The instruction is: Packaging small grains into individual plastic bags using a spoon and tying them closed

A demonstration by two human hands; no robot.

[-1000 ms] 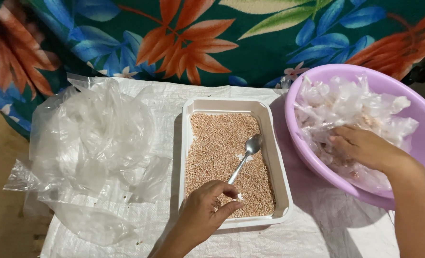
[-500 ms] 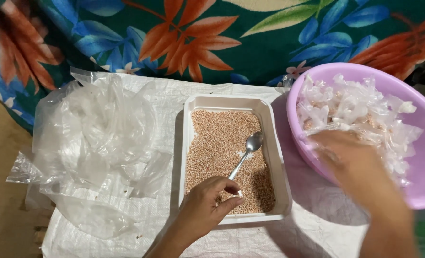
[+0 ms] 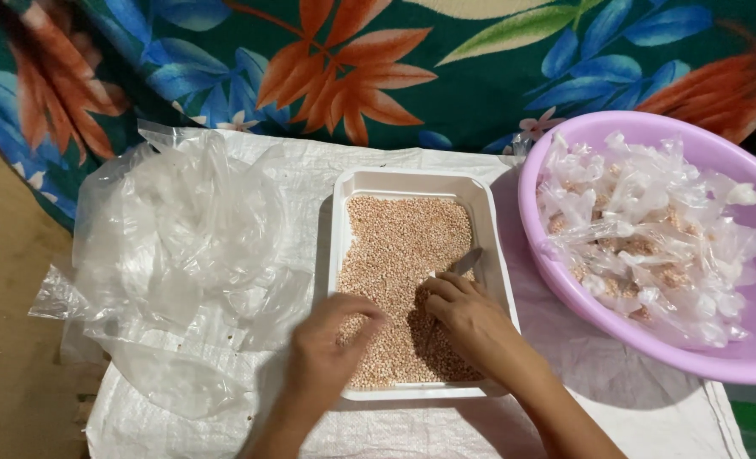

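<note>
Our right hand [image 3: 467, 319] pinches the spoon [image 3: 465, 262] over the grain tray [image 3: 492, 246] — left hand [image 3: 331, 340] fingers curled, blurred.

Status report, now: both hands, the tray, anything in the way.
Both hands over white tray of grain: right hand on spoon, left hand beside it. Nothing blocking.

Lit evenly and warmly from above, casting soft shadows right of the white tray [image 3: 488, 255]; mild glare on clear plastic bags [image 3: 182, 229]; left hand [image 3: 331, 344] motion-blurred; dim, darker corners at far right
</note>
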